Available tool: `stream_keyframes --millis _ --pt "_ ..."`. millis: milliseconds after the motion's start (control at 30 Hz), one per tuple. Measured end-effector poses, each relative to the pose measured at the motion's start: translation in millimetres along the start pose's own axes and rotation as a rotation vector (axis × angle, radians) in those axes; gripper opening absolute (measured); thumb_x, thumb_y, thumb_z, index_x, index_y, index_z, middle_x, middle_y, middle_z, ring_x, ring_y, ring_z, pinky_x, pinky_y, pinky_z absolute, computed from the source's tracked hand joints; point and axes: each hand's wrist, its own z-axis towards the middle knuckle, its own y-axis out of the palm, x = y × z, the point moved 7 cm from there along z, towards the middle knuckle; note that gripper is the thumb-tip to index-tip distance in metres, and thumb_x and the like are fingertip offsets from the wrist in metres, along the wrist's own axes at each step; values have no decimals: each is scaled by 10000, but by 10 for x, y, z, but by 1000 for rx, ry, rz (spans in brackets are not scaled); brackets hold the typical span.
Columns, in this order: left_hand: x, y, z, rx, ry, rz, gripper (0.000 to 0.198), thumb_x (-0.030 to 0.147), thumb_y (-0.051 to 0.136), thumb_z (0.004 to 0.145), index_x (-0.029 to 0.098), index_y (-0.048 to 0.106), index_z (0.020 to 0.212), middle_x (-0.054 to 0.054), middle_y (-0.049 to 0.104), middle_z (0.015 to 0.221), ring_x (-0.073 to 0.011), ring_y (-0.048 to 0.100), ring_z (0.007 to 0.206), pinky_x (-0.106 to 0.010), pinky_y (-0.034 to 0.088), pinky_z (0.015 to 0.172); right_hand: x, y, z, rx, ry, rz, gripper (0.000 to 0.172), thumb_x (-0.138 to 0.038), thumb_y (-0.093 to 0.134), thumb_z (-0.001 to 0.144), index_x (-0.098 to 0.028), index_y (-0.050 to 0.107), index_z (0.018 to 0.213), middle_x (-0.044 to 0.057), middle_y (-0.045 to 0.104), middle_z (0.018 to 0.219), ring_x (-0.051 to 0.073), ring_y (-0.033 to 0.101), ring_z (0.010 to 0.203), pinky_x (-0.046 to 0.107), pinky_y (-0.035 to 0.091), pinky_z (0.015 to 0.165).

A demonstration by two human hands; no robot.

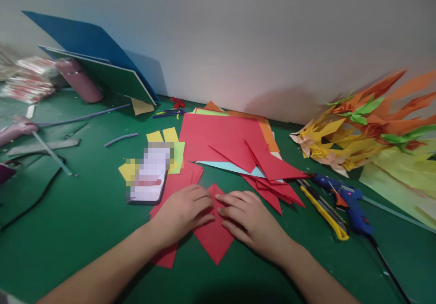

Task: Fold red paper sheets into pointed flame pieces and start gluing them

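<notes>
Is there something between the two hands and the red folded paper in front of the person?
No, nothing visible. The left hand and the right hand both lie flat on the red paper, fingertips nearly meeting. The phone lies to the left and the yellow knife to the right, both apart from the hands.

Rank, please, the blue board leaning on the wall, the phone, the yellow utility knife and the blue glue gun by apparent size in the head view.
1. Blue board, by far the largest, though farthest away.
2. Phone.
3. Blue glue gun and yellow utility knife: similar in length, too close to rank.
</notes>
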Motion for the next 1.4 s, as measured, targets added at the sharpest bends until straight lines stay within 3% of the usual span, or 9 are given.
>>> stream_keyframes --millis 167,333,533,1033,1200,1400 --pt "48 -10 -5 -35 58 7 183 277 528 943 144 629 866 -73 671 859 -192 631 844 -335 527 818 16 -1 -13 10 -2 19 173 -260 502 954 -207 661 998 71 653 1238 234 585 1046 406 445 862" --pt "99 -33 -6 -83 93 -3 259 210 434 981 133 665 893 -73 691 876 -179 647 869 -325 521 863 27 -10 -21 25 -28 32 223 -293 465 977 -205 667 1017 76 668 1213 226 604 1039 406 447 865" --pt "99 -28 12 -75 64 -32 346 190 379 999 149 692 857 -62 699 871 -154 650 844 -284 540 809 47 0 -36 49 -40 52 258 -317 458 982 -203 682 1039 73 672 1212 224 602 1056 403 485 876" --pt "107 12 15 -106 45 -57 370 197 356 1007 150 685 845 -55 692 872 -149 657 832 -259 536 787 24 -38 -41 100 -83 43 292 -309 455 982 -175 711 1019 69 698 1164 232 626 1027 399 547 865" --pt "59 64 2 -121 -9 -131 327 178 391 990 160 678 835 -51 686 855 -153 659 836 -283 538 812 12 -47 -57 111 -109 18 306 -303 442 988 -162 709 1044 68 702 1159 236 632 1041 410 549 875" --pt "47 49 2 -112 -109 -468 248 130 387 972 163 625 913 -47 673 874 -126 674 822 -227 556 760 -1 -42 -58 114 -130 15 335 -295 413 999 -143 707 1047 84 700 1157 227 641 1046 396 554 885"
